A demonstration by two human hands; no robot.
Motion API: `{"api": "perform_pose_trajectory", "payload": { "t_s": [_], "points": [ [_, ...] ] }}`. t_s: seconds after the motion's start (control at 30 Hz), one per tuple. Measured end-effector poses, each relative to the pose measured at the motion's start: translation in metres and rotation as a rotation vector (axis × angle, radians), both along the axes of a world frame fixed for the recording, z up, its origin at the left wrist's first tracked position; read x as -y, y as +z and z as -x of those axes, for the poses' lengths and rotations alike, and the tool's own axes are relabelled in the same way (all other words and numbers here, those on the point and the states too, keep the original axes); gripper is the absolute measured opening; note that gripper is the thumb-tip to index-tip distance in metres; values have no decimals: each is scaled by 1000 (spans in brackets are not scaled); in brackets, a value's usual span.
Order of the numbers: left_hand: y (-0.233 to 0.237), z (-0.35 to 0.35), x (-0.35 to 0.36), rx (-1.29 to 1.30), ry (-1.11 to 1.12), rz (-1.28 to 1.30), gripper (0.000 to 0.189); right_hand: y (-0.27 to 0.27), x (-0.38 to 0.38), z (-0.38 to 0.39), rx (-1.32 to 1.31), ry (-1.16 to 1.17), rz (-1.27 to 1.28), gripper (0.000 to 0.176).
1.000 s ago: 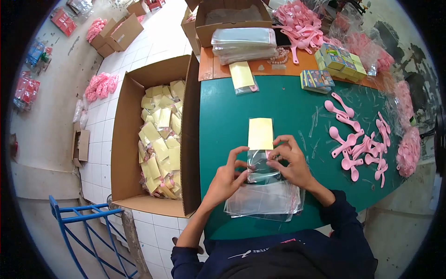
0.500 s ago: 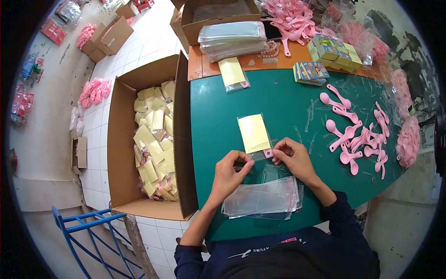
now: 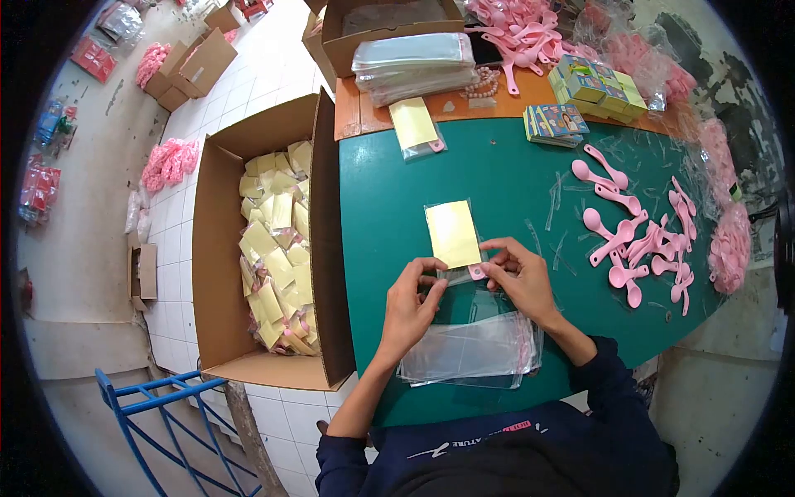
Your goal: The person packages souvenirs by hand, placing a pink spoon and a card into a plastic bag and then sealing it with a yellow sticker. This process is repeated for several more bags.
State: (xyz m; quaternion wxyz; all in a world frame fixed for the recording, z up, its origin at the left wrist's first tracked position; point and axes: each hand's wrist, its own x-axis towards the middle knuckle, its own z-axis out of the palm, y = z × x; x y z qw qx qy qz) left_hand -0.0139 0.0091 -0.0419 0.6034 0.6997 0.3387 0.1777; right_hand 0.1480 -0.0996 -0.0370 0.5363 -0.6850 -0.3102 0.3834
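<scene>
A clear plastic bag with a pale yellow card [image 3: 454,234] inside lies on the green table in front of me. The pink end of a spoon [image 3: 476,272] shows at the card's lower right corner. My left hand [image 3: 411,302] pinches the bag's lower left edge between thumb and fingers. At the lower right corner, by the spoon's end, my right hand [image 3: 522,280] has its fingers closed on the bag's edge. Just below both hands is a stack of clear plastic bags [image 3: 468,352].
Loose pink spoons [image 3: 633,240] lie on the right. Behind are a filled bag [image 3: 416,128], picture cards [image 3: 555,124] and a pile of clear bags [image 3: 414,68]. To the left stands a large cardboard box [image 3: 327,248] holding many filled bags, with a blue metal frame [image 3: 157,403] near it.
My right hand has shifted slightly up and its fingers have moved over the bag's lower right corner. My left hand has risen a little, still at the lower left edge.
</scene>
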Motion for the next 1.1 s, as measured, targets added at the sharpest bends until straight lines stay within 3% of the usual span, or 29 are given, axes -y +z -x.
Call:
{"api": "perform_pose_trajectory", "payload": {
  "t_s": [0.2, 0.27, 0.37, 0.4, 0.5, 0.63, 0.73, 0.83, 0.93, 1.07, 1.1],
  "points": [
    [3, -20, -41, 10, -95, -260, 39, 8, -17, -19, 198, 83, -57, 31],
    [-4, -41, -76, 3, 14, -640, 37, 19, -30, -42, 539, 81, -119, 35],
    [21, -39, -58, 35, 14, -886, 32, 28, 3, -105, 1030, 81, -49, 34],
    [27, -30, -36, -19, -85, -753, 30, 22, 27, -125, 996, -15, 44, 34],
    [20, -4, 41, -283, -339, -648, 46, 28, 82, -142, 1344, -133, 520, 25],
    [4, -1, 61, -49, -277, -445, 67, 11, 98, -147, 1260, -85, 539, 18],
    [17, -1, 51, 44, -224, -235, 60, 6, 99, -155, 1303, -59, 617, 21],
    [20, 5, 38, 22, -322, -196, 42, 12, 99, -148, 1370, -90, 570, 26],
    [9, 7, 32, 160, -270, -10, 21, 10, 100, -155, 1257, -151, 600, 31],
    [23, 10, 22, 168, -190, 469, 28, -1, 108, -164, 1512, -214, 674, 25],
    [21, 9, 21, 215, -179, 440, 35, -3, 105, -167, 1504, -190, 764, 23]
  ]
}}
